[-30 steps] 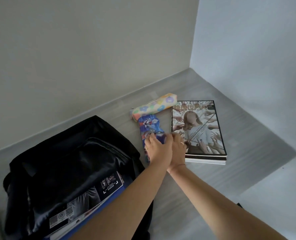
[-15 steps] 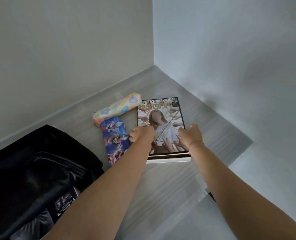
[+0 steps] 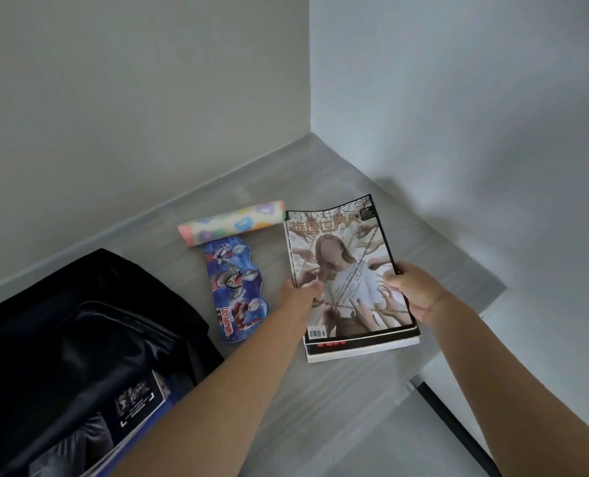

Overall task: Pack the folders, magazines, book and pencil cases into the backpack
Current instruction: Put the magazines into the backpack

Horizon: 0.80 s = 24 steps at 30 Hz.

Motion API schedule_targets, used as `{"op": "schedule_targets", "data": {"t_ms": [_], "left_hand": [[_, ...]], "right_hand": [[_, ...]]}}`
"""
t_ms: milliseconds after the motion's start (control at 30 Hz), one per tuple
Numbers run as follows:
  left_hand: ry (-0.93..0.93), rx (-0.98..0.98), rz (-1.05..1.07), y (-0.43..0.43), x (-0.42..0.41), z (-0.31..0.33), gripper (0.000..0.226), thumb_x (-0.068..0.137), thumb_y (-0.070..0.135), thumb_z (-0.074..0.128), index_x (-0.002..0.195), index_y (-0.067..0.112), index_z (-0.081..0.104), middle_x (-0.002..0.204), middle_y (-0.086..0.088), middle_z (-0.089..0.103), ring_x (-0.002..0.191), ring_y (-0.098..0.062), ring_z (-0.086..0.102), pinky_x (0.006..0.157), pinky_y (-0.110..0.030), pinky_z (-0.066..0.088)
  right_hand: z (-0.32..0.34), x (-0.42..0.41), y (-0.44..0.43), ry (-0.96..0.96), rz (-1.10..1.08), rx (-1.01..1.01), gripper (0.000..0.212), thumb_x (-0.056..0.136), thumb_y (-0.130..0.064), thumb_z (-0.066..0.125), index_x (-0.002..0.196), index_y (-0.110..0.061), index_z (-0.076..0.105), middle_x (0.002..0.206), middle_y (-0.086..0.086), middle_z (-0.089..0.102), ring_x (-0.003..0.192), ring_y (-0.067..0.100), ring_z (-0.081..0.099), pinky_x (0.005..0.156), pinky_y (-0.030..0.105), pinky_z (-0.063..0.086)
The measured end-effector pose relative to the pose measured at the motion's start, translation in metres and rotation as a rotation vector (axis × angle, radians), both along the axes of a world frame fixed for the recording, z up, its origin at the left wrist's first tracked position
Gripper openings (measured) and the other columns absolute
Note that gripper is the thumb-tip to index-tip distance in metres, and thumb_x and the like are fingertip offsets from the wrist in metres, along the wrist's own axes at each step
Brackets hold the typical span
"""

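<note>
Both hands have taken hold of the magazine stack and tipped its far end up off the worktop since half a second ago.

Nearest, left of the stack, the black backpack (image 3: 79, 339) lies open with printed covers (image 3: 138, 404) already showing inside its mouth. The left hand (image 3: 298, 292) has its grip closed on the left edge of the top magazine (image 3: 346, 270), thumb on the cover; the right hand (image 3: 413, 290) grasps the right edge, fingers underneath. Below that magazine sit more volumes (image 3: 362, 349), their near spines resting on the grey worktop (image 3: 320, 407). Just left of the stack lies the blue cartoon pencil case (image 3: 236, 290), untouched, and beyond it, touching its far end, the pastel floral pencil case (image 3: 231, 222) lies crosswise near the wall.
</note>
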<state>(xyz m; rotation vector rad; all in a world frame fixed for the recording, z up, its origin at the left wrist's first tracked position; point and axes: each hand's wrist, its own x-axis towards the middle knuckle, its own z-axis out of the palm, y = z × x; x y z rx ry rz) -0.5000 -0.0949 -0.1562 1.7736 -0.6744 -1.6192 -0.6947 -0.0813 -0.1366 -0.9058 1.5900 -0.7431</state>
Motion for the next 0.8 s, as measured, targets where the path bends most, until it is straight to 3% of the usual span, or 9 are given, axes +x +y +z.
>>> {"op": "schedule_targets", "data": {"t_ms": [100, 200, 300, 400, 467, 567, 633, 700, 800], "left_hand": [[0.013, -0.157, -0.040, 0.012, 0.004, 0.014, 0.031, 0.084, 0.011, 0.068, 0.111, 0.016, 0.053, 0.096, 0.003, 0.062, 0.077, -0.008, 0.061, 0.063, -0.019, 0.049], [0.061, -0.342, -0.111, 0.007, 0.015, 0.041, 0.029, 0.083, 0.010, 0.066, 0.108, 0.019, 0.056, 0.100, 0.002, 0.065, 0.085, -0.010, 0.063, 0.071, -0.023, 0.054], [0.147, -0.464, -0.100, 0.001, 0.029, 0.064, 0.033, 0.085, 0.002, 0.063, 0.105, 0.027, 0.054, 0.099, 0.005, 0.067, 0.089, -0.003, 0.065, 0.078, -0.018, 0.054], [0.133, -0.469, -0.128, 0.005, 0.041, 0.063, 0.039, 0.087, -0.002, 0.061, 0.116, 0.022, 0.052, 0.110, 0.000, 0.067, 0.100, -0.005, 0.065, 0.088, -0.019, 0.051], [0.097, -0.439, -0.127, 0.011, 0.047, 0.052, 0.037, 0.086, -0.001, 0.063, 0.107, 0.027, 0.053, 0.107, 0.003, 0.068, 0.094, 0.001, 0.066, 0.082, -0.016, 0.051], [0.035, -0.402, -0.135, 0.015, 0.050, 0.041, 0.035, 0.084, 0.009, 0.068, 0.107, 0.029, 0.050, 0.103, 0.012, 0.066, 0.085, 0.009, 0.064, 0.070, -0.009, 0.048], [-0.015, -0.379, -0.142, 0.016, 0.049, 0.038, 0.039, 0.084, 0.014, 0.069, 0.116, 0.022, 0.049, 0.105, 0.010, 0.065, 0.090, 0.003, 0.064, 0.071, -0.009, 0.047], [-0.054, -0.358, -0.143, 0.018, 0.046, 0.038, 0.041, 0.085, 0.016, 0.068, 0.120, 0.019, 0.047, 0.114, 0.002, 0.063, 0.103, -0.011, 0.061, 0.082, -0.021, 0.046], [-0.123, -0.409, -0.172, 0.024, 0.049, 0.050, 0.032, 0.087, 0.017, 0.065, 0.115, 0.015, 0.049, 0.110, -0.003, 0.064, 0.101, -0.017, 0.061, 0.085, -0.030, 0.049]], "right_hand": [[0.007, -0.008, 0.016, -0.180, -0.028, -0.173, 0.032, 0.090, 0.011, 0.043, 0.102, -0.010, 0.064, 0.118, 0.009, 0.062, 0.094, 0.013, 0.060, 0.085, 0.023, 0.045], [0.026, -0.006, 0.011, -0.305, -0.064, -0.300, 0.033, 0.087, 0.018, 0.044, 0.112, -0.001, 0.056, 0.104, 0.001, 0.067, 0.092, 0.012, 0.063, 0.074, 0.018, 0.051], [0.042, -0.001, 0.002, -0.313, -0.025, -0.410, 0.048, 0.082, 0.026, 0.041, 0.104, -0.015, 0.055, 0.090, -0.006, 0.069, 0.086, 0.000, 0.065, 0.065, 0.016, 0.051], [0.040, 0.014, 0.002, -0.255, 0.004, -0.407, 0.046, 0.082, 0.026, 0.042, 0.112, -0.005, 0.054, 0.080, -0.013, 0.074, 0.078, -0.005, 0.066, 0.066, 0.016, 0.050], [0.032, 0.024, 0.008, -0.270, 0.010, -0.409, 0.051, 0.081, 0.028, 0.039, 0.123, 0.000, 0.049, 0.082, -0.016, 0.074, 0.079, -0.004, 0.067, 0.068, 0.013, 0.051], [0.019, 0.028, 0.013, -0.405, -0.015, -0.406, 0.054, 0.081, 0.028, 0.038, 0.119, -0.007, 0.052, 0.095, -0.008, 0.074, 0.093, 0.006, 0.069, 0.077, 0.019, 0.054], [0.014, 0.032, 0.015, -0.342, -0.016, -0.363, 0.045, 0.086, 0.020, 0.044, 0.117, -0.010, 0.055, 0.093, -0.009, 0.073, 0.090, 0.008, 0.068, 0.083, 0.025, 0.051], [0.004, 0.035, 0.018, -0.204, -0.038, -0.305, 0.032, 0.090, 0.007, 0.051, 0.118, -0.008, 0.055, 0.091, -0.008, 0.067, 0.083, 0.007, 0.062, 0.084, 0.027, 0.044], [0.008, 0.042, 0.027, -0.047, -0.056, -0.316, 0.027, 0.091, -0.006, 0.054, 0.116, -0.016, 0.057, 0.107, -0.001, 0.062, 0.086, 0.013, 0.057, 0.083, 0.026, 0.043]]}}
